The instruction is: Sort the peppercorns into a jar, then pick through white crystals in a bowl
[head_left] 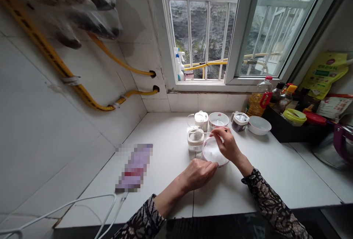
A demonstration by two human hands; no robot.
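Left fingers (212,167) pinch the round white bowl (204,155), already part-filled, toward the back edge of the desk (237,191); right fingers (216,131) pinch a slender white spoon (207,133) over a square clear jar (195,146), scooping apparently unfinished.

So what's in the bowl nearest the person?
Some white stuff lies in the bowl; I can't tell what it is. The right hand, holding a thin white utensil, covers the bowl's far right part, so anything there is hidden.

LEFT: here's a black-and-beige, lace-patterned fabric sleeve (145,218), bare left hand (198,174) | RIGHT: and a matching floral sleeve (271,200), wavy-edged dark cuff (249,178), bare right hand (226,144)!
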